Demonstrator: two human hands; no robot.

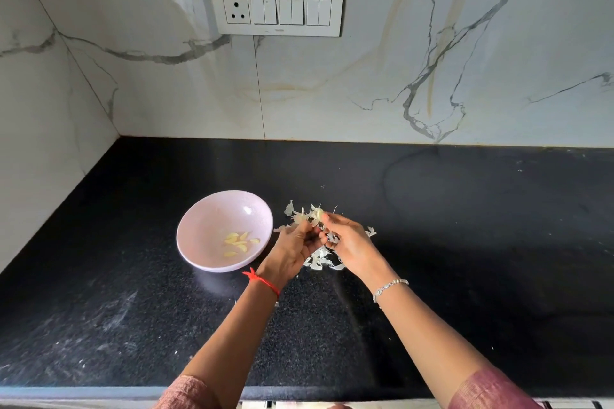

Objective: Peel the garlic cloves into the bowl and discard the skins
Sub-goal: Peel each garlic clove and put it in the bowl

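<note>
- Two hands met just right of the bowl (199, 209). The right hand (349, 242) pinched a garlic clove (319, 214) at its fingertips. The left hand (294, 242) curled close beside it, and whether it gripped skin could not be told.
- The clove pointed up and away from the person. The bowl, holding several peeled cloves (239, 241), lay nearer the left hand.
- Loose skins (320, 260) littered the black counter (465, 242) beneath.
- A marble-look wall with a switch panel (277, 10) rose behind.
</note>
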